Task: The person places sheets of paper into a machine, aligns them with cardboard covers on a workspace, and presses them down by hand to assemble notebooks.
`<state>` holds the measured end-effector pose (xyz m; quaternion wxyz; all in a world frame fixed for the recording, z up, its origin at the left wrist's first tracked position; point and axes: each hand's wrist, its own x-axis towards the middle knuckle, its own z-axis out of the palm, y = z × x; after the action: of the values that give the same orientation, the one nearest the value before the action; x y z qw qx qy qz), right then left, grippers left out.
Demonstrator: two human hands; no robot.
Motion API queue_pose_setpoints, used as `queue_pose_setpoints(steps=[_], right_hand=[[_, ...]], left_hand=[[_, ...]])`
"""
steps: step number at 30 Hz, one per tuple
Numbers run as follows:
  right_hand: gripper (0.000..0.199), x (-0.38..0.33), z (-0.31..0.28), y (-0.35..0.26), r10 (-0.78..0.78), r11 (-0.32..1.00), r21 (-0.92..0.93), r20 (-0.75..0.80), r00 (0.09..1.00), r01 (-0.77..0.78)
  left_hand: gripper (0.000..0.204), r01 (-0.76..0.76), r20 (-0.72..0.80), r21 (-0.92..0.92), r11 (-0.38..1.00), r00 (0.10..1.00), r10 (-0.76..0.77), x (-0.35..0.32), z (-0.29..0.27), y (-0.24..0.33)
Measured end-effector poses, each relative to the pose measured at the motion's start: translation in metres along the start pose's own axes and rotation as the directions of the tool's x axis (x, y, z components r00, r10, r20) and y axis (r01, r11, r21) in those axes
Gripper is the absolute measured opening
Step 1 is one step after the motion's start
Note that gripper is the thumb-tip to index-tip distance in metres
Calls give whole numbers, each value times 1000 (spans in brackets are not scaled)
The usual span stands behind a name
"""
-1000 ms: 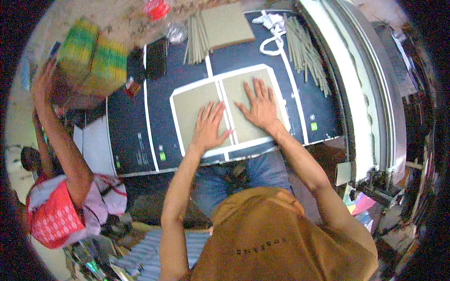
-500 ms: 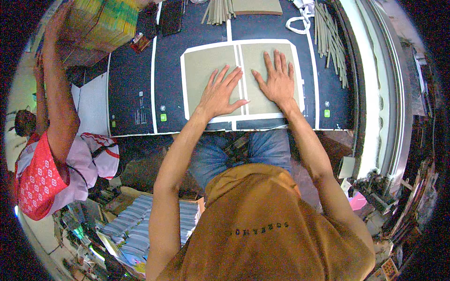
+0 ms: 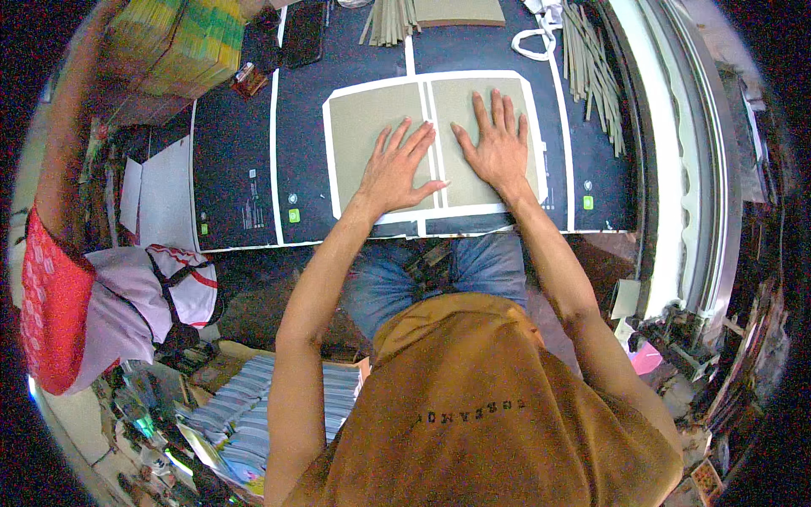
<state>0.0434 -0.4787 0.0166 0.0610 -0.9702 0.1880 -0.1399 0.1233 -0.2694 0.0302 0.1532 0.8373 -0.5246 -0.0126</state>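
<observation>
Two olive-grey cardboard panels lie side by side on a white sheet (image 3: 334, 182) over a dark blue printed cover. My left hand (image 3: 395, 169) rests flat, fingers spread, on the left panel (image 3: 359, 131), its fingertips reaching the narrow gap between the panels. My right hand (image 3: 497, 145) presses flat on the right panel (image 3: 456, 97). Neither hand holds anything.
Another person in red (image 3: 51, 287) stands at the left, arm raised to a yellow-green stack (image 3: 173, 42). A black phone (image 3: 302, 34) lies at the back. Grey board strips (image 3: 591, 68) lie at the right, more boards (image 3: 422, 13) at the back. Striped booklets (image 3: 253, 406) sit lower left.
The view has shifted, so the panels sit higher in the picture. Both hands stay flat on the panels; the other person's arm and stack moved to the upper left.
</observation>
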Motion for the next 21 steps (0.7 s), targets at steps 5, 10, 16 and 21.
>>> queue_pose_setpoints(steps=[5, 10, 16, 21], right_hand=[[72, 1, -1, -1, 5, 1000, 3, 1, 1000, -5], [72, 0, -4, -1, 1, 1000, -7, 20, 1000, -1], [72, 3, -8, -3, 7, 1000, -2, 26, 1000, -7], [73, -1, -7, -1, 4, 1000, 0, 26, 1000, -4]], left_hand=[[92, -1, -11, 15, 1000, 1000, 1, 0, 0, 0], [91, 4, -3, 37, 999, 1000, -4, -2, 1, 0], [91, -4, -22, 9, 1000, 1000, 4, -1, -1, 1], [108, 3, -39, -38, 999, 999, -5, 14, -3, -12]])
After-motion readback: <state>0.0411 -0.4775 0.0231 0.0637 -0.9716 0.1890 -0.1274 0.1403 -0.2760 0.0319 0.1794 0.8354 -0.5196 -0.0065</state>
